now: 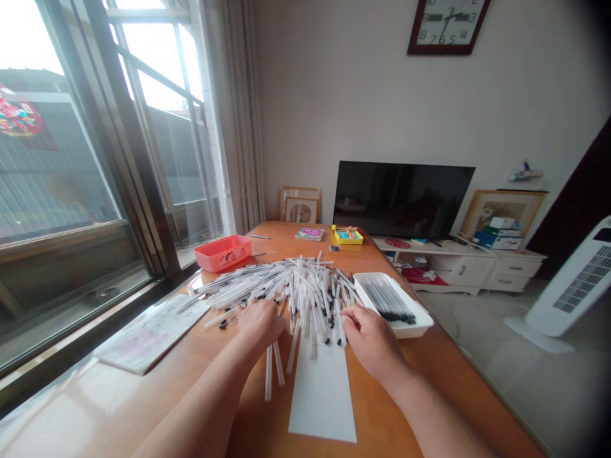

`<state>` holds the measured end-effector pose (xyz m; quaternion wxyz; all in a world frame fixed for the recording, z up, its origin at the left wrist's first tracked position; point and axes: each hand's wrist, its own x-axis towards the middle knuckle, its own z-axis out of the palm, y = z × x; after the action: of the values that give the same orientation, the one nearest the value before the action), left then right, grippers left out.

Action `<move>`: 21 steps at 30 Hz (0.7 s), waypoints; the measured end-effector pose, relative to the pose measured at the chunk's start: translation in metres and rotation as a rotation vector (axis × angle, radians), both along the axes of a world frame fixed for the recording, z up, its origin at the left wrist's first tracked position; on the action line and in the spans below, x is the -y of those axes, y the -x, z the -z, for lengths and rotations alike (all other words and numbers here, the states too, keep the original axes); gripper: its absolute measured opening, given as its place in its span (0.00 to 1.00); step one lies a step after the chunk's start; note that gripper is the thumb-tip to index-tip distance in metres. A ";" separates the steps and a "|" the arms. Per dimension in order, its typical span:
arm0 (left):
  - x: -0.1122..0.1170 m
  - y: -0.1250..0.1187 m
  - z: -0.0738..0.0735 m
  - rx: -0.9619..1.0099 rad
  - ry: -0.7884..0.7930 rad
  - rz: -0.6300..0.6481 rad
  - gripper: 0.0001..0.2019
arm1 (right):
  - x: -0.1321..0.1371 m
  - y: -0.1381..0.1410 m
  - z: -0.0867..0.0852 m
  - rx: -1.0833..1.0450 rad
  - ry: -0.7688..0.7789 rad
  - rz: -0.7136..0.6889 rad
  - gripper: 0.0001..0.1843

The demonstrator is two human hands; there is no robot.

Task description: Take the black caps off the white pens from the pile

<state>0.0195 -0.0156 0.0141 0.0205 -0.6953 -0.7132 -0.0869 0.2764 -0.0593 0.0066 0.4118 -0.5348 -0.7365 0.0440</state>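
A heap of clear pen barrels [305, 286], with black caps and thin refills mixed in, is spread across the wooden table. At its near left edge, my left hand [260, 323] reaches down palm-first, its fingers bent in among the pens; whatever they grip is hidden. My right hand [372, 337] is closed at the heap's near right side, thumb and index finger drawn together beside a barrel. What lies in that pinch is too small to make out. Next to it, a white tray [417, 327] holds a row of black-tipped pens [389, 298]. Between my hands lies a white paper strip [322, 401].
A red plastic basket [222, 254] stands behind the heap at left. Left of my arm lies a white booklet [147, 337]. Farther back are a pink booklet [309, 234] and a yellow box [348, 238]. The table's right edge [470, 359] runs past the tray.
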 end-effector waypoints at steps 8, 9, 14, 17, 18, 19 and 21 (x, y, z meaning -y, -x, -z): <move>0.002 0.001 -0.007 -0.013 0.030 -0.003 0.09 | 0.001 0.002 -0.003 0.005 -0.017 -0.003 0.11; 0.001 0.003 -0.008 -0.002 0.043 -0.014 0.10 | 0.001 0.002 -0.003 0.007 -0.018 -0.004 0.11; -0.002 0.012 -0.007 0.039 0.065 -0.050 0.10 | 0.002 0.003 -0.003 0.002 -0.029 -0.010 0.12; -0.002 0.010 -0.006 0.020 0.063 -0.028 0.10 | 0.002 0.004 -0.003 -0.001 -0.017 -0.024 0.12; -0.001 0.008 -0.006 0.013 0.059 -0.018 0.10 | 0.003 0.005 -0.004 -0.002 -0.011 -0.025 0.12; 0.000 0.006 -0.006 0.008 0.054 -0.007 0.10 | 0.003 0.005 -0.004 -0.003 -0.006 -0.025 0.12; 0.001 0.001 -0.006 0.005 0.044 0.003 0.09 | 0.004 0.006 -0.005 -0.005 0.000 -0.026 0.12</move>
<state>0.0183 -0.0169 0.0204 0.0034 -0.6963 -0.7140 -0.0730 0.2705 -0.0631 0.0121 0.4128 -0.5251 -0.7425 0.0508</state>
